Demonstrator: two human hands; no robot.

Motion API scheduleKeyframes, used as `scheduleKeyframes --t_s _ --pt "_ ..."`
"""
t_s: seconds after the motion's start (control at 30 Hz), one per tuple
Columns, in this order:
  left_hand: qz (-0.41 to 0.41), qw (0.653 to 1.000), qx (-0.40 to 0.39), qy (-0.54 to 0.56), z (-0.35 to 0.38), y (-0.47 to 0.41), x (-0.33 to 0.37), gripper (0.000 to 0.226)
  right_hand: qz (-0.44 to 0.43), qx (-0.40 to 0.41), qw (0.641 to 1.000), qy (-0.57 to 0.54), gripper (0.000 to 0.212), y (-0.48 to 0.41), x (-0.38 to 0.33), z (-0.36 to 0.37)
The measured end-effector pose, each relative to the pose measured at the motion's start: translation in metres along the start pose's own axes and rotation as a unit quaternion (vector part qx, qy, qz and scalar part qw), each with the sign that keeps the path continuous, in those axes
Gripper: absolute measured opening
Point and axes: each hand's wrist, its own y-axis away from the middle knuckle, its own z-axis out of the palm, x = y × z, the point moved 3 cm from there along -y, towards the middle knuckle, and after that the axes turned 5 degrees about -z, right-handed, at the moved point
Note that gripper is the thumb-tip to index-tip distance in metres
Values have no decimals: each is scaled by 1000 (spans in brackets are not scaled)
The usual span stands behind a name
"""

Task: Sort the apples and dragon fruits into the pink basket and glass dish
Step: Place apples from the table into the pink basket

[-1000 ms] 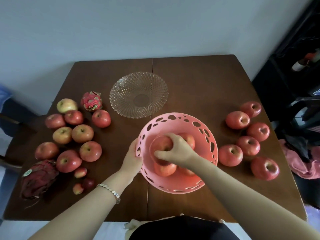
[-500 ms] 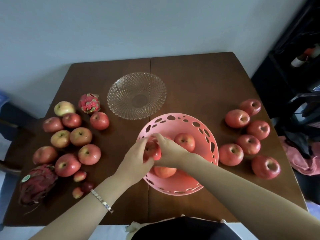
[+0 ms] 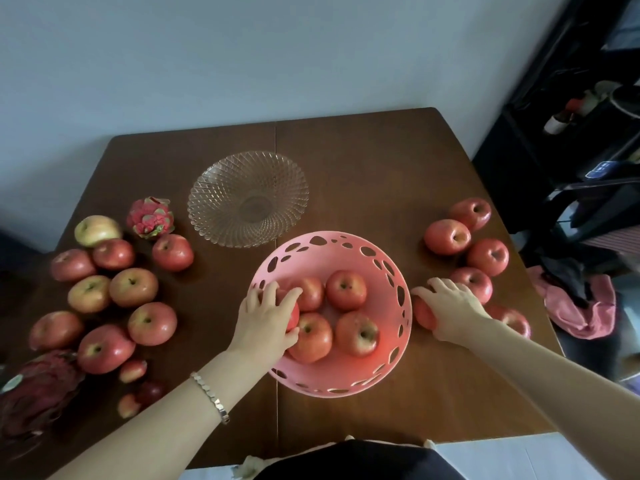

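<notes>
The pink basket sits at the table's middle with several red apples inside. My left hand reaches over its left rim and grips an apple inside. My right hand rests outside the basket's right wall, closed over an apple on the table. The empty glass dish stands behind the basket. A small dragon fruit lies left of the dish. A larger dark dragon fruit lies at the near left edge.
Several apples are spread over the table's left side, and several more lie in a group on the right. A pink cloth and dark clutter sit off the table's right edge. A wall stands behind the table.
My left hand took over the apple inside the basket. My right hand left the basket and moved right onto an apple on the table.
</notes>
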Motion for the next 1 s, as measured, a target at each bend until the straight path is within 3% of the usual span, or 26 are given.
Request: scheduleKeyframes --t_s 0.17,0.27,0.33,0.5,0.67,0.83,0.9,1.0 --pt "-19 997 4 69 -2 -6 -8 83 58 73 992 -81 81 4 2 -21" --pt "-24 996 8 91 1 -6 -12 84 92 207 944 -238 78 14 -6 -68" --pt "-21 995 17 100 2 -4 -10 84 67 242 910 -331 72 15 -23 -98" --pt "-21 988 34 149 1 -1 -9 94 15 173 887 -428 62 -28 -91 -108" --pt "-28 980 40 192 0 3 -10 111 -41 120 920 -370 68 -67 -156 -98" --pt "-35 967 16 251 0 3 -3 113 -37 122 934 -335 73 -79 -170 -81" --pt "-36 951 22 305 -10 0 0 107 -46 81 909 -406 67 -78 -166 -76" --pt "-4 928 70 367 -28 -17 13 87 -44 17 820 -571 58 -75 -148 -77"
